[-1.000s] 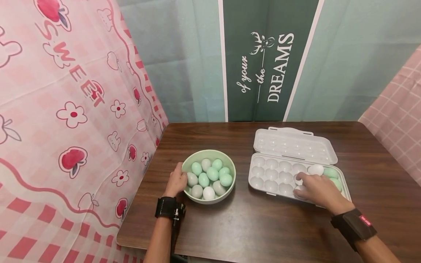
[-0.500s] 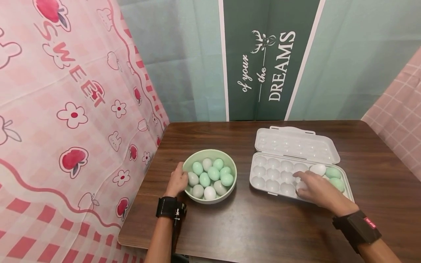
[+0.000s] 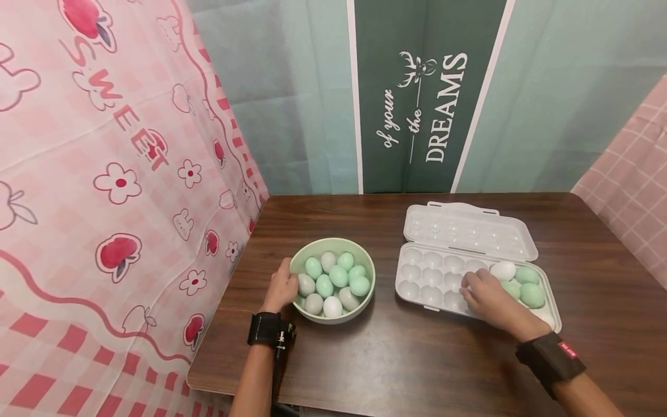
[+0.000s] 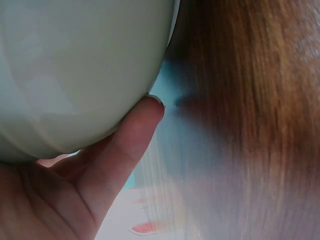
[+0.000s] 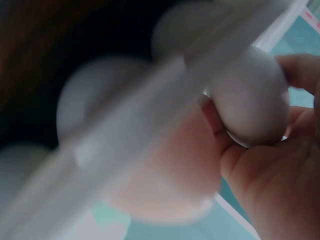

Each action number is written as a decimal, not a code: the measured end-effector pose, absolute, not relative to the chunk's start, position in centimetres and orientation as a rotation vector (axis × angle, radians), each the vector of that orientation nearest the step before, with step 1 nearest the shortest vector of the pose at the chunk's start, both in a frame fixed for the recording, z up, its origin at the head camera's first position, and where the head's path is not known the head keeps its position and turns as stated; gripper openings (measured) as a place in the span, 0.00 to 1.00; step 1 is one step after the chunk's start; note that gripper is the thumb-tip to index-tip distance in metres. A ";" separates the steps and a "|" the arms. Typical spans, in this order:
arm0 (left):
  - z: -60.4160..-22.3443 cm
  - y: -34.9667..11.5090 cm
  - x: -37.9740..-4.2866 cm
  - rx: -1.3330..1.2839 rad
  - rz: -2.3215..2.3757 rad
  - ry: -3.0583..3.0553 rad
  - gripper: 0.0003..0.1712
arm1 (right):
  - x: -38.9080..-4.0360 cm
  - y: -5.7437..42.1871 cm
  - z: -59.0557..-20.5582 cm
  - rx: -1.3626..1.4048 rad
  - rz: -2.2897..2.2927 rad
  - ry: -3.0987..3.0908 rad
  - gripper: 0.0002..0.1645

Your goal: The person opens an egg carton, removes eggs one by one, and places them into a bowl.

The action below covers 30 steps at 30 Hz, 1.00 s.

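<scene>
My left hand holds the left side of a pale green bowl full of mint, grey and white eggs. In the left wrist view the thumb lies along the outside of the bowl. Over the front middle of a white egg carton, my right hand is lowered with curled fingers. The right wrist view shows thumb and fingers round a whitish egg, just past the blurred carton rim; the hand hides this egg from above.
The carton's lid is folded back behind it. In its right end sit a white egg and several green ones; empty cups fill the left part. Both stand on a dark wooden table, with hanging cloths behind and at the sides.
The right hand has drawn slightly left and its fingers have curled more, uncovering green eggs and a whitish one at the front right of the carton. Left hand and bowl stay put.
</scene>
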<state>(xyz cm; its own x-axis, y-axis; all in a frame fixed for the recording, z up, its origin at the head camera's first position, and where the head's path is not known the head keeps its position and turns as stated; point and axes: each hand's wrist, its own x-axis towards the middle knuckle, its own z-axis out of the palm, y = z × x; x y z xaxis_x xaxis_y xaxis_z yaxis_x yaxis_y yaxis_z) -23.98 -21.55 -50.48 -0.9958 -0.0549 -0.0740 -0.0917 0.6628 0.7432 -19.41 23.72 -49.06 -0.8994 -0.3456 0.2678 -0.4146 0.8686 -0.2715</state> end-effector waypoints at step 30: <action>-50.4 -21.8 -23.7 -0.100 1.288 2.828 0.24 | -21.8 5.0 -45.1 1.019 0.862 -2.483 0.10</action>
